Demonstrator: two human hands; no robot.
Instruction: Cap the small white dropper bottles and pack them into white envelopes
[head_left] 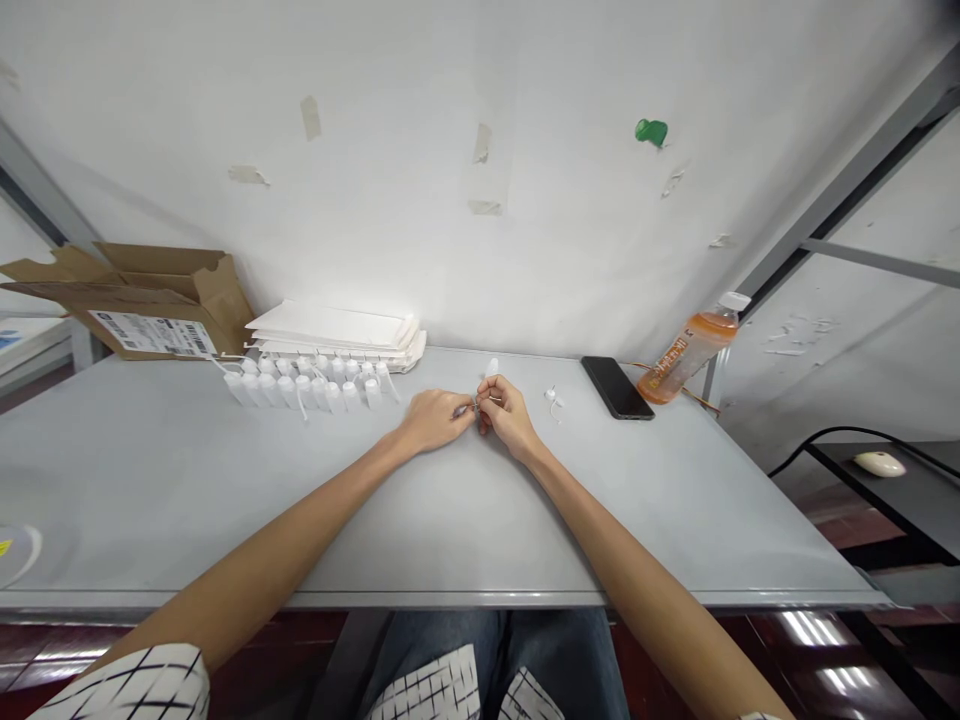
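Observation:
My left hand and my right hand meet near the middle of the grey table. Both have their fingers pinched together on a small thin piece held between them; it is too small to name. A small white bottle stands just behind my right hand. To the left lie rows of several small white bottles with thin strips. A tiny white part lies to the right of my right hand.
A stack of white flat sheets lies by the wall behind the bottles. An open cardboard box sits at the far left. A black phone and a leaning orange drink bottle are at the right.

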